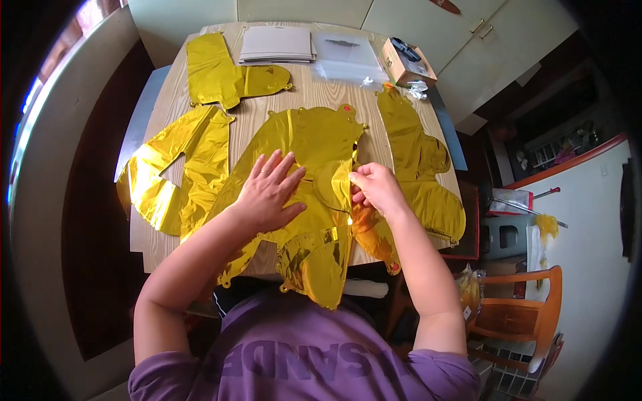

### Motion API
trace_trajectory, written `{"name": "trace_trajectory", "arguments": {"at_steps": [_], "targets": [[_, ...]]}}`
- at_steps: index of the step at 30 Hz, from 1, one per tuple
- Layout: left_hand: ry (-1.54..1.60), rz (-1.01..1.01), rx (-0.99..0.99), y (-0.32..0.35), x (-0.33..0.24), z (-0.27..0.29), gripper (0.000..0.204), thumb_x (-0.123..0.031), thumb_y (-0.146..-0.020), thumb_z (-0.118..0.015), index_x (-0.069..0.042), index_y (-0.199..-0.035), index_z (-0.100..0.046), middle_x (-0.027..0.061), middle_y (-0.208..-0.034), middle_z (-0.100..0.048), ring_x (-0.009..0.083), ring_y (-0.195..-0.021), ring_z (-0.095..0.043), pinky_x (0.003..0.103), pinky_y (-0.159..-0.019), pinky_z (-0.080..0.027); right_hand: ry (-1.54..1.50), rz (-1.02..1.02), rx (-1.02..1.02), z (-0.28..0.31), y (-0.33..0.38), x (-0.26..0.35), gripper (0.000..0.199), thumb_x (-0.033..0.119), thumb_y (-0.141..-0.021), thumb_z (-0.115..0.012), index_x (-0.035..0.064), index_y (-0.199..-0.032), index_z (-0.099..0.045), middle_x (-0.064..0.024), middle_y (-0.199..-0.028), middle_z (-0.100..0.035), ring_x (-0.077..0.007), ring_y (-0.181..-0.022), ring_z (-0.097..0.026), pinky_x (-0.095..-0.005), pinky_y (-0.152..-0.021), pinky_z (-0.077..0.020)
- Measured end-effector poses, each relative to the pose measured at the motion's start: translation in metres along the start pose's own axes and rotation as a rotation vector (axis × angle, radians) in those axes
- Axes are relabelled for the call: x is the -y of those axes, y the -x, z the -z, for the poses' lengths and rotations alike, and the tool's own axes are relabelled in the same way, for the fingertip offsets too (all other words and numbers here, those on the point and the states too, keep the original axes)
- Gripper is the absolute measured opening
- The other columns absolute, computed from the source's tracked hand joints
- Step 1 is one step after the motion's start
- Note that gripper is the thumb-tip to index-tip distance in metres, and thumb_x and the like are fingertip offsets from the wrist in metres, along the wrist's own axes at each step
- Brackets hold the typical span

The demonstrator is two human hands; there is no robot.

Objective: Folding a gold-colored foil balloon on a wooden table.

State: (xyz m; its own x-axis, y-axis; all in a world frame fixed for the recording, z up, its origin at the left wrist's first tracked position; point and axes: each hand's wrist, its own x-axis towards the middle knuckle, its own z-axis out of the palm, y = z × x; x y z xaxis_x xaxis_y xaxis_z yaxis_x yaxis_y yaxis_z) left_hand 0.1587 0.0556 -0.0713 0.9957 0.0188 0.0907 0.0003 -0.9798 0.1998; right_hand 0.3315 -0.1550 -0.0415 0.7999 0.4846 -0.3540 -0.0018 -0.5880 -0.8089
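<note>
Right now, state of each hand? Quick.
Left hand: open, fingers spread, pressed flat on the gold foil balloon.
Right hand: closed, pinching the same balloon's edge; exact grip cannot be told.

A: Daylight floods in from the upper left, where a bright strip burns white-blue along the bent rim.

B: Yes, and the crinkled gold foil balloon on the left (170, 180) throws hard glare back in pale patches.

A: The light wooden table (304, 90) is evenly lit; the floor around it falls into deep shadow.

B: Focus is sharp in the middle. Towards the corners straight edges curve strongly and the picture blackens into a round vignette.
</note>
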Motion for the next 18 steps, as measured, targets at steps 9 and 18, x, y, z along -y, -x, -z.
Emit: {"name": "trace_trajectory", "arguments": {"at_steps": [9, 18], "targets": [[0.051, 0.018, -0.054, -0.001, -0.003, -0.006, 0.079, -0.054, -0.095, -0.058, -0.01, -0.157, -0.036, 0.0225, -0.162, -0.032, 0.0426, -0.152, -0.024, 0.056, -0.125, -0.015, 0.03, -0.142, 0.114, 0.021, 0.005, 0.0, 0.036, 0.036, -0.094, -0.071, 0.0, -0.099, -0.068, -0.009, -0.086, -0.072, -0.0116, -0.061, -0.066, -0.0216, -0.051, -0.0457], [0.041, 0.005, -0.071, -0.003, -0.009, -0.01, 0.078, -0.056, -0.098, -0.052, -0.006, -0.155, -0.037, 0.023, -0.162, -0.032, 0.0427, -0.151, -0.026, 0.054, -0.125, -0.015, -0.09, -0.2, 0.185, 0.017, -0.007, 0.008, 0.023, 0.026, -0.094, -0.069, 0.0035, -0.098, -0.068, -0.0058, -0.089, -0.072, -0.0109, -0.062, -0.067, -0.0209, -0.048, -0.0406]]}}
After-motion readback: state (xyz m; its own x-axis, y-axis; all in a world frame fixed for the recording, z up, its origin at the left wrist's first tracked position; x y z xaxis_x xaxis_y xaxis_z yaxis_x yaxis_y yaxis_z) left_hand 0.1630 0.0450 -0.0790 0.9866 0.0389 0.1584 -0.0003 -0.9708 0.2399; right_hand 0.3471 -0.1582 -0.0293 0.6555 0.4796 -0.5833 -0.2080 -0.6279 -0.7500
